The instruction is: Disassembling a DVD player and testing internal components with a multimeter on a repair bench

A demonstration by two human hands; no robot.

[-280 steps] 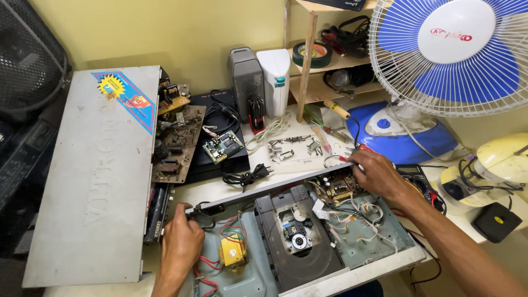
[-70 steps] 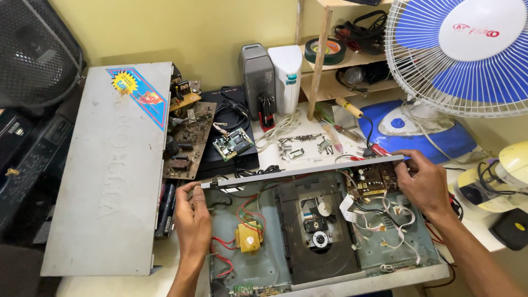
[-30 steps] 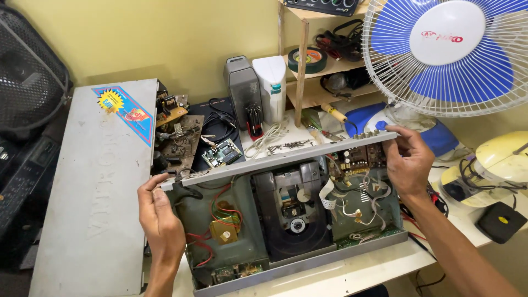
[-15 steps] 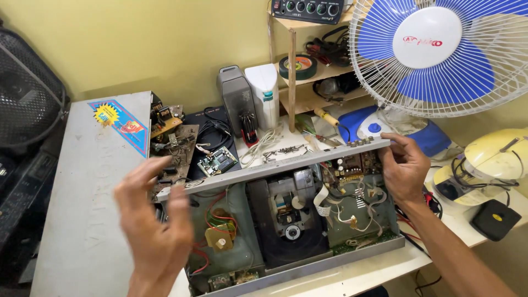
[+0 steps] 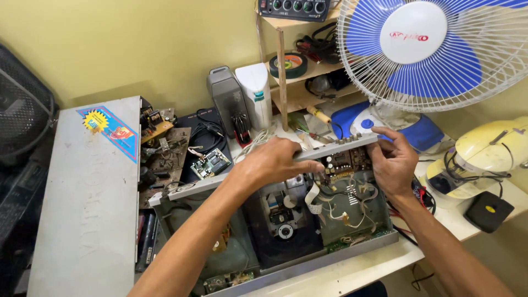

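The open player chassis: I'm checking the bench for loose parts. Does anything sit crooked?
Yes. The player is tilted, its rear panel raised by the left hand and right hand. Its grey cover lies detached alongside.

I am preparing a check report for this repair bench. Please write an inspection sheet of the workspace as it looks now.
Surface: pale table, crowded, little bare area.
Job's things: opened disc player chassis, tilted up at the back, its boards and disc drive exposed; long grey rear panel along its top edge.
Clutter: grey metal cover lying at left; loose circuit boards; tape roll on wooden shelf.
Grippers: left hand on the panel's middle; right hand grips its right end.
Cables: loose wires inside chassis; black cords behind.
Surroundings: yellow wall, blue table fan, cream appliance.
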